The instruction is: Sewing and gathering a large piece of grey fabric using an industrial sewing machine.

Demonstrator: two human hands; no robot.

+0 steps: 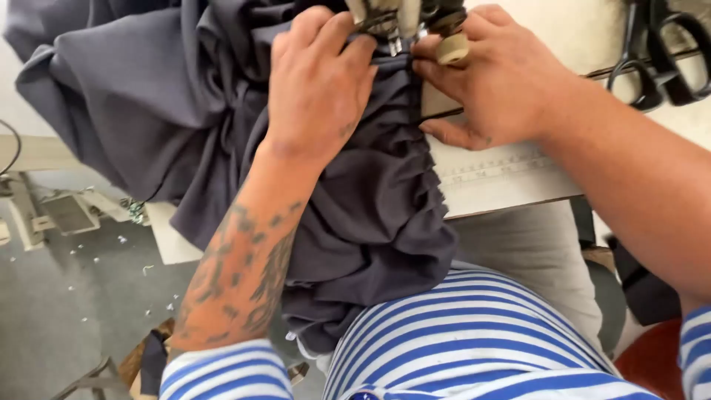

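Pale worktop point(511, 185), both hands point(322, 81) pressing gathered grey fabric point(370, 200) flat at the presser foot point(392, 33), right hand point(489, 74) fingertips risking a needle prick.

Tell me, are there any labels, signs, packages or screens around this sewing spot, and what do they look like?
Printed ruler strip: on the pale sewing table, beside the gathered grey fabric and just below the right hand; a long, narrow pale band with small dark tick marks.
No packages, signs or screens show.

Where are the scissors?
In the head view, the black scissors lie at the top right on the sewing table, beyond the right hand.
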